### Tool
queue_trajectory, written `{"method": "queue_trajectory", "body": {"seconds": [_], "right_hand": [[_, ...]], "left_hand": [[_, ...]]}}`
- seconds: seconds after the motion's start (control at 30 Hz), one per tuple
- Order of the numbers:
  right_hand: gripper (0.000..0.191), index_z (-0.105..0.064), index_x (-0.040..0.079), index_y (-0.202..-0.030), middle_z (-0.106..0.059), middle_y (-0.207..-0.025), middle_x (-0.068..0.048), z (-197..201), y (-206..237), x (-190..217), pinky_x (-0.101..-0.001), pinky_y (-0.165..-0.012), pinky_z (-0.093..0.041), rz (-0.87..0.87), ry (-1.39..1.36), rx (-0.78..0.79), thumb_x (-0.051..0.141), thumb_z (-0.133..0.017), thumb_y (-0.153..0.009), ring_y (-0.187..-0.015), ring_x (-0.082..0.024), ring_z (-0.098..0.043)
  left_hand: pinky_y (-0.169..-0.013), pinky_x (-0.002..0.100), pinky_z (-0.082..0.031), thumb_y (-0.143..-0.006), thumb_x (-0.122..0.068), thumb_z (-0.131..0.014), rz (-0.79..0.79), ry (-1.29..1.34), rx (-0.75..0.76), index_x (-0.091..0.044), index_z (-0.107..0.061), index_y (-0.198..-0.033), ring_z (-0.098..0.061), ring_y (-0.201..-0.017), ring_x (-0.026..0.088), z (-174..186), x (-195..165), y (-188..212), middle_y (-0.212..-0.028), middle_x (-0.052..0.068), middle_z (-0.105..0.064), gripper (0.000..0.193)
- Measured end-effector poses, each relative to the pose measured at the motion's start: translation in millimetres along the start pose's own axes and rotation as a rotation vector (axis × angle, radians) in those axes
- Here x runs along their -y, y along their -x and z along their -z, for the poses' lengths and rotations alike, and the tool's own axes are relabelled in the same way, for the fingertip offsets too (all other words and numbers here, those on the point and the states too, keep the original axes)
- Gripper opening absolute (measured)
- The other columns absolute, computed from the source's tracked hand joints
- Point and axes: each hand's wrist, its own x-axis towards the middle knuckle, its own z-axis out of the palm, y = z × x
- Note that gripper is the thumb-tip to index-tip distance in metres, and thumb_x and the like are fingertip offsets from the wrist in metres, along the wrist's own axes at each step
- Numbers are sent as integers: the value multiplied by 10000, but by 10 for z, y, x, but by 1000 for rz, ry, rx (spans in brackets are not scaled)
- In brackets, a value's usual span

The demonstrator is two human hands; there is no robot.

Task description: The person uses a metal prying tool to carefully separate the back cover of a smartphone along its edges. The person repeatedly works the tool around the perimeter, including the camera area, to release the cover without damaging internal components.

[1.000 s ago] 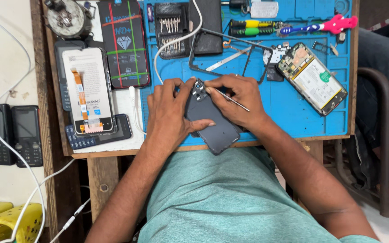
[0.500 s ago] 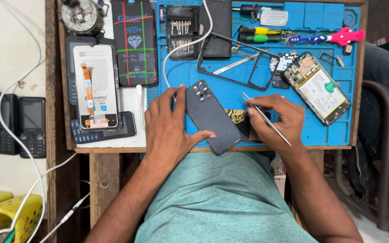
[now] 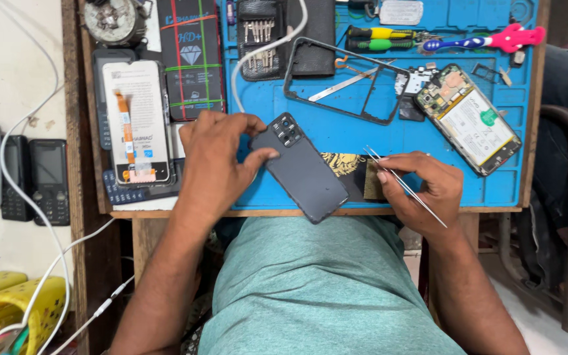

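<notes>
Our right hand (image 3: 422,190) has drawn away from the phone (image 3: 304,167) toward 3 o'clock since a second ago, its grip clenched on the tweezers (image 3: 402,184). The phone lies face down on the blue mat (image 3: 376,135) at the table's near edge. Our left hand (image 3: 215,164) grips its top end at 9 o'clock, so the prying looks paused.

One head-worn camera looks steeply down, close over the blue mat (image 3: 363,138).

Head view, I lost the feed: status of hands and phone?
Left hand grips dark phone, back up. Right hand holds tweezers, clear of phone. Nothing between them.
</notes>
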Motion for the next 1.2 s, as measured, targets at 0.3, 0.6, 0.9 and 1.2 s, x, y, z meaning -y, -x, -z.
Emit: {"method": "queue_trajectory", "body": {"seconds": [0.3, 0.6, 0.9, 1.2], "right_hand": [[147, -735, 6, -1035, -774, -1020, -124, -33, 7, 14, -278, -783, -579, 24, -25, 33, 3, -789, -898, -901, -198, -763], [157, -740, 12, -1033, -772, -1014, -125, 45, 60, 5, -273, -774, -570, -16, -12, 31, -3, -788, -885, -893, -193, -755], [198, -731, 28, -1065, -768, -1009, -113, 132, 160, 17, -281, -774, -573, -88, -3, 40, 24, -767, -870, -881, -187, -754], [196, -721, 67, -1007, -775, -1007, -103, -41, 170, 149, -316, -746, -574, -43, 125, 53, 73, -820, -837, -856, -223, -758]], "left_hand": [[-759, 269, -657, -1004, -109, -708, -17, 537, 68, -60, -716, -1138, -769, -905, 165, 157, 227, -179, -1047, 77, -743, 143], [-764, 367, -561, -967, -43, -654, -344, 342, 356, -64, -771, -1079, -734, -868, 262, 23, 74, -860, -968, 102, -741, 163], [-834, 443, -532, -932, -45, -673, -415, 125, 410, -80, -771, -1028, -682, -969, 344, -469, -204, -811, -1001, 124, -723, 142], [-1067, 470, -434, -866, -296, -817, -363, 154, 216, -77, -701, -1282, -521, -1291, 348, -438, -297, -239, -1394, 136, -580, 484]]}}
